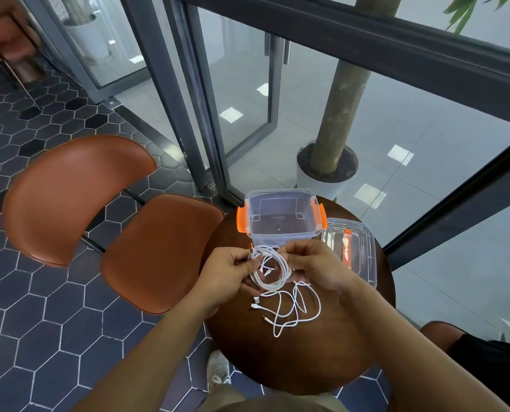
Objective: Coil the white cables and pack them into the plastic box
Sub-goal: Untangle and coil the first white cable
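White round cable coil [270, 270] held by both hands' fingers [242, 258].

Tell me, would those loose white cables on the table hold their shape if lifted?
Probably not: the loose cables lie in slack loops on the table, so they look floppy and would likely dangle. They are thin, so probably light. The coil is gripped by left hand and right hand; released, it might spring open.
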Demonstrator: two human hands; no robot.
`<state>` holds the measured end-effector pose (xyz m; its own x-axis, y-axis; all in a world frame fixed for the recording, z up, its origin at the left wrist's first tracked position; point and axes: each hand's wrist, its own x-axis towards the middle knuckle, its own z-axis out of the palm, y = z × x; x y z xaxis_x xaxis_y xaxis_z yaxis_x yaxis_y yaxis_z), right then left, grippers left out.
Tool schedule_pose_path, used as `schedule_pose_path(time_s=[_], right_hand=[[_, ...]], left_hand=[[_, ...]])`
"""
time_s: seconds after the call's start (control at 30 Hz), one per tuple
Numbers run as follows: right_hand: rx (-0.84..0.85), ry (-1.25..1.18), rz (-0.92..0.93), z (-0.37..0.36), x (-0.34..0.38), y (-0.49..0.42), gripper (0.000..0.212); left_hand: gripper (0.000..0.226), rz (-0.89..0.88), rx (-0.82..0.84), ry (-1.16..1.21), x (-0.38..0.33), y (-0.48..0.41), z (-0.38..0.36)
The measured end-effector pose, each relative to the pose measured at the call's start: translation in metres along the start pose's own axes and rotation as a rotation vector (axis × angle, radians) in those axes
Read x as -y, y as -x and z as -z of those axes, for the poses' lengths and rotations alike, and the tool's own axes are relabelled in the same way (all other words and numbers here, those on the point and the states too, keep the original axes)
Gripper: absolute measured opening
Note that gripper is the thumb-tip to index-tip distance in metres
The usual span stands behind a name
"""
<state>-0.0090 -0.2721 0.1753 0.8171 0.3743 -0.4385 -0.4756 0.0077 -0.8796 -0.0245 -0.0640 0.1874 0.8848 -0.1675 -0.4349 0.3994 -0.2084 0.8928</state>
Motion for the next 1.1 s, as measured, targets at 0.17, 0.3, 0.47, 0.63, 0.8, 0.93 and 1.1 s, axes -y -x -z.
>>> schedule_pose_path(time_s=[0.17, 0.3, 0.47, 0.63, 0.8, 0.93, 1.1], right_hand=[[-0.152, -0.160, -0.002, -0.029, -0.012, 0.000, 0.016], [-0.236, 0.034, 0.059, -0.039, -0.012, 0.005, 0.021], [-0.292, 0.577, 0.282, -0.038, -0.020, 0.000, 0.025], [-0.424, 0.551, 0.432, -0.044, -0.022, -0.004, 0.007], [-0.566, -0.049, 0.099, -0.047, -0.023, -0.008, 0.014], [-0.517, -0.063, -0.020, -0.050, -0.018, -0.004, 0.018], [-0.486, 0.093, -0.009, -0.042, -0.014, -0.006, 0.005]], left_hand=[[0.017, 0.069, 0.009, -0.098, -0.003, -0.003, 0.002], [0.016, 0.089, 0.005, -0.125, -0.002, -0.002, 0.003], [0.018, 0.092, 0.038, -0.125, 0.000, 0.001, -0.001], [0.019, 0.077, 0.024, -0.203, 0.000, -0.002, 0.000], [0.018, 0.037, -0.013, -0.349, 0.006, -0.007, 0.006], [0.017, -0.041, -0.024, -0.470, 0.014, -0.007, 0.006], [0.018, -0.104, -0.010, -0.569, 0.013, -0.005, -0.001]])
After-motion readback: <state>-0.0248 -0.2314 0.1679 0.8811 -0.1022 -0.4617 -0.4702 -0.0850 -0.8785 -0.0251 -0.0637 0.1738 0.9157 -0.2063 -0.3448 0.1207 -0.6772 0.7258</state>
